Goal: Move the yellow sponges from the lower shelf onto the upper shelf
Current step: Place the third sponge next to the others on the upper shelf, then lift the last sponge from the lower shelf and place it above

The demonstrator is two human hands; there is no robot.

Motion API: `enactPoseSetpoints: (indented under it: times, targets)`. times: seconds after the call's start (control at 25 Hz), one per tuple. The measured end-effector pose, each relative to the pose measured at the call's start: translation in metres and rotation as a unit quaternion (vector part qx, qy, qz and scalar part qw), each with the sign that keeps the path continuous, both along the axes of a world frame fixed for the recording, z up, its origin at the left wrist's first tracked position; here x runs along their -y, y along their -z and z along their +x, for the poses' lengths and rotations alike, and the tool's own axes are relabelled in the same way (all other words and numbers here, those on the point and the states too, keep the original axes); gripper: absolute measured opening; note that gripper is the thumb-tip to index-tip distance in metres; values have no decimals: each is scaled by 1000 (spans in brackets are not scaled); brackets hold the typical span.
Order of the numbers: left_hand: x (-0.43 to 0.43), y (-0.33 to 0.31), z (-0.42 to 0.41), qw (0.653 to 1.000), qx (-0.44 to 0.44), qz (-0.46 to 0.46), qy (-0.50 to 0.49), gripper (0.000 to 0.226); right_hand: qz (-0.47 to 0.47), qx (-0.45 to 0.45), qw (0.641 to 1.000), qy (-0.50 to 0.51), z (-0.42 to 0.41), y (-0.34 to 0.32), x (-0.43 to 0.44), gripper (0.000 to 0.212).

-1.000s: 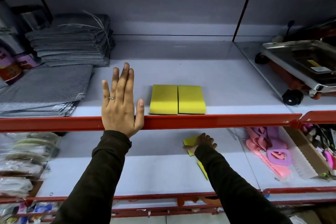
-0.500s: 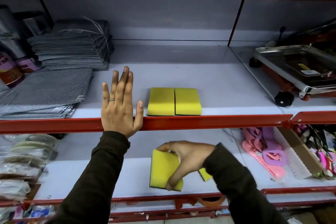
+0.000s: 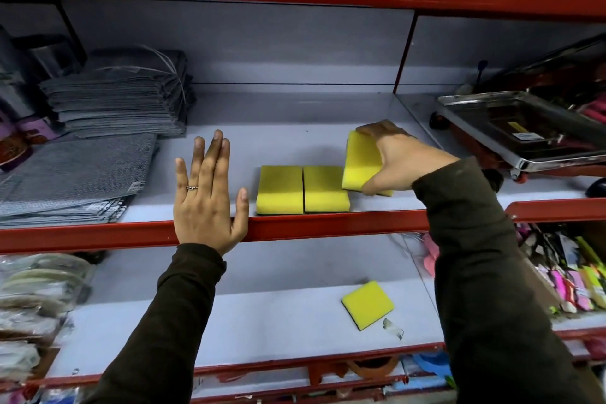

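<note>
Gripping a yellow sponge [image 3: 360, 161], the right hand [image 3: 401, 157] hovers, seemingly, above the grey upper shelf [image 3: 295, 141].

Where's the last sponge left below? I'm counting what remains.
On the lower shelf, right of centre, lies one yellow sponge, flat beside the right sleeve.

Both arms are covered to the wrist by long, dark brown-black fabric sleeves: the left sleeve [image 3: 164, 321] is finished with a snug ribbed cuff just below the left hand [image 3: 208, 203], and the right sleeve [image 3: 485, 272] is seen looser and lightly creased behind the right hand [image 3: 401, 157]. A thin silver-toned metal ring [image 3: 191, 188] with a small wavy setting is worn on the left ring finger. Both hands are left bare.
</note>
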State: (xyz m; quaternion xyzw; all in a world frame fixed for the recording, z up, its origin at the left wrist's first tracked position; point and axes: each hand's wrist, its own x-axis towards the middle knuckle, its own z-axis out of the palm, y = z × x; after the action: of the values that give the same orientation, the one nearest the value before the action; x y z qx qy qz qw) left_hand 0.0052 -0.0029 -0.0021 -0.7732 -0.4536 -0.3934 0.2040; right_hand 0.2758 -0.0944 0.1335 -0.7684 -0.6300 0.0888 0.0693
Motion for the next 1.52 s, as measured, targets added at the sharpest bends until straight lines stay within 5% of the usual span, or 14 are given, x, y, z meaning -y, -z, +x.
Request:
enactPoseSetpoints:
  times: [0.32,0.56,0.72,0.84,1.0,1.12,1.36,1.52]
  targets:
    - [0,-1,0,1000,-4,-2,0,74,-143,-22,989,29,14,27,-12,101]
    - [-1,0,0,1000,-8,-5,0,74,12,-130,991,3,-2,10,53,65]
    - [-1,0,0,1000,-7,-5,2,76,-187,-175,966,31,-13,61,74,42]
    - [-1,0,0,1000,-5,-6,6,76,-315,-106,939,87,-7,150,52,69]
    - [-1,1,0,1000,-10,-4,3,75,-280,-104,915,272,-9,260,51,129]
    - [-1,1,0,1000,-12,-6,0,75,-259,-106,911,304,-18,287,59,124]
    - [-1,1,1,1000,-2,-4,7,76,-353,-59,929,97,-39,175,59,66]
    - [0,0,1,1000,2,-4,11,75,-225,-43,973,12,-56,39,91,77]
